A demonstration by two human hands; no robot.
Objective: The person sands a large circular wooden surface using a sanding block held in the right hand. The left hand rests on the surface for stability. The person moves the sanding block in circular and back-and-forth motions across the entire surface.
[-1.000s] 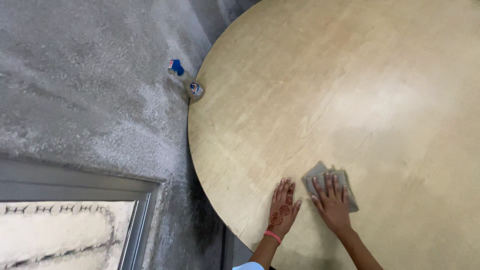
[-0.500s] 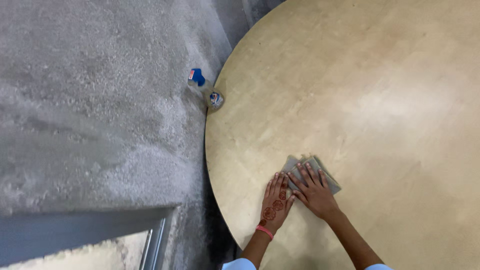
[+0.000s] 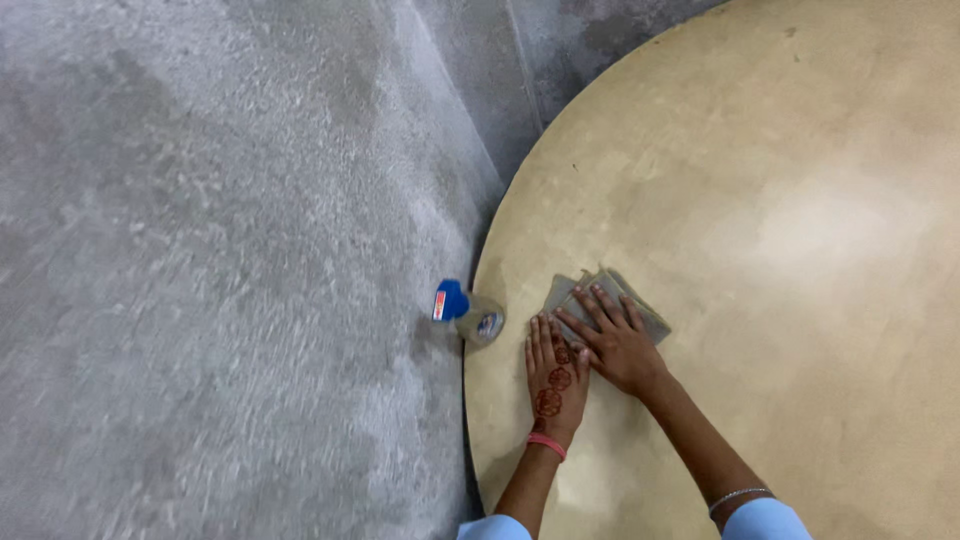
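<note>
The right hand [image 3: 612,345] presses flat on the cloth [image 3: 605,303]; the left hand [image 3: 555,375] lies flat on the worktop [image 3: 800,250]. Push firmly, wiping toward the edge.

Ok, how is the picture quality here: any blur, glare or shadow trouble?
Head view: the concrete floor is streaked with motion blur; a soft bright glare patch sits on the round table; the right hand on the grey cloth and the left hand read fairly sharp; a dark shadow rims the table edge.

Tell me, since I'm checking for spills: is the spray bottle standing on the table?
No, the spray bottle lies on the grey floor beside the round table edge.
</note>
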